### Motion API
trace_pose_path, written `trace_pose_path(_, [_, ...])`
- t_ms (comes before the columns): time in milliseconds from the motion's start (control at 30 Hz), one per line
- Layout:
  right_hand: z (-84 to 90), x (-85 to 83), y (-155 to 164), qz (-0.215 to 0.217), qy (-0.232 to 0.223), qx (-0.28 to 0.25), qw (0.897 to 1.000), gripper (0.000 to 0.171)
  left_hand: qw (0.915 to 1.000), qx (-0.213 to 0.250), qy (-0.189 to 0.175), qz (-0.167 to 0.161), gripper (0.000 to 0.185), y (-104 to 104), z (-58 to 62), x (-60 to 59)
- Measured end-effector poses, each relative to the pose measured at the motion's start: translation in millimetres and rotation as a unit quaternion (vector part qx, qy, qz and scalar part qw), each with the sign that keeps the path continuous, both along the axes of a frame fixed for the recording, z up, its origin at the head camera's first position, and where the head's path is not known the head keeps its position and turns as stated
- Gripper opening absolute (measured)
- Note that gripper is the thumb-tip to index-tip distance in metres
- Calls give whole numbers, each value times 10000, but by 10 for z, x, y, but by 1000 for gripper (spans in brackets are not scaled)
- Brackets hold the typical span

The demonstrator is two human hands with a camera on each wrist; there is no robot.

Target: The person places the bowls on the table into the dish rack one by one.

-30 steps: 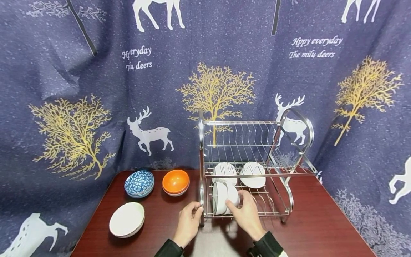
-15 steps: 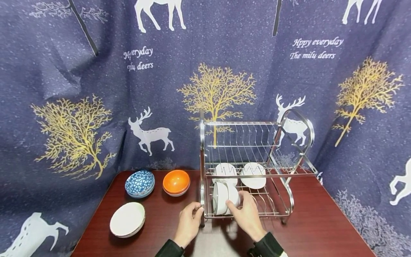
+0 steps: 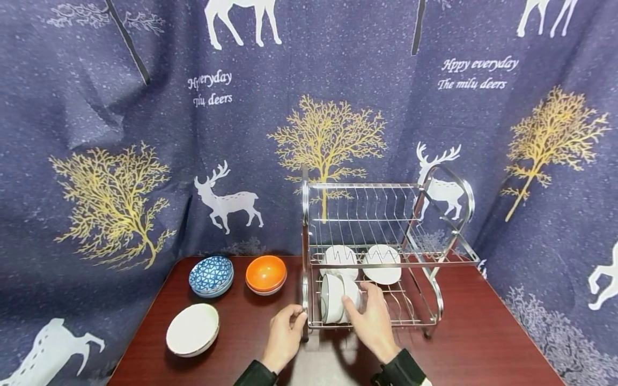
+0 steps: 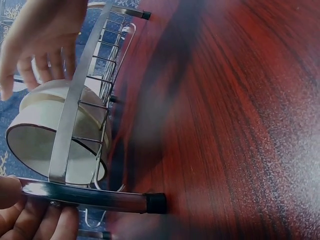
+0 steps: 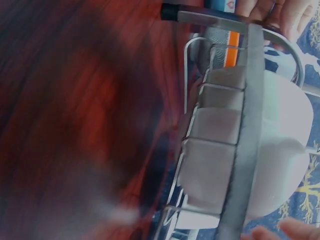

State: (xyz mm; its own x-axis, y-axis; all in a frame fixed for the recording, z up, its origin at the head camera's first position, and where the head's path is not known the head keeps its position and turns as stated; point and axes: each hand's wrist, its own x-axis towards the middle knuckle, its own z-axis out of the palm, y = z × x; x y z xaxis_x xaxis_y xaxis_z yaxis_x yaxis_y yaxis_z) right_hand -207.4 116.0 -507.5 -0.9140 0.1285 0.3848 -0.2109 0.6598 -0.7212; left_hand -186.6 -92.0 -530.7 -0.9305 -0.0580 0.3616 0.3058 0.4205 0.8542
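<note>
The left hand (image 3: 286, 335) curls round the front-left post of the rack (image 3: 436, 297), fingers wrapped on the steel tube near its black foot (image 4: 156, 203). The right hand (image 3: 373, 321) reaches into the lower tier, its fingers bent over the back of a white bowl (image 3: 333, 298) that stands on edge among the wires at the tier's left end, mouth facing left. A second white bowl (image 3: 340, 256) and a third (image 3: 383, 264) sit further back in the rack. To the right of the held bowl the lower tier's wire slots lie open as far as the right-hand frame.

On the table (image 3: 483, 343), left of the rack and apart from it, stand an orange bowl (image 3: 265, 273), a blue bowl (image 3: 211, 275) and a white dish (image 3: 192, 329) nearer the front edge. Bare wood runs right of the rack to the table's edge.
</note>
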Motion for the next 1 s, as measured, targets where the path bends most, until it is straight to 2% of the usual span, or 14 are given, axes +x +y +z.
trace_pose_path(167, [57,5,-70,269,545,-226,9979,53,10000,-13,-33,1,4,-1,17,3])
trace_pose_path(300, [90,21,-141,517,762,-175,9956,57,10000,36,-68,-57,5,1,22,11])
trace_pose_path(633, [121,26,-321,927,1274,125,9874,53,9998,119,-160,-65,10,2,24,58])
trace_pose_path(800, [147,43,-418,1079,1321,-18,9853,51,9999,-38,62,-140,12,-10,50,94])
trace_pose_path(1000, [136,78,-565,1308,1321,44,9826,51,9989,-279,380,34,13,-33,82,148])
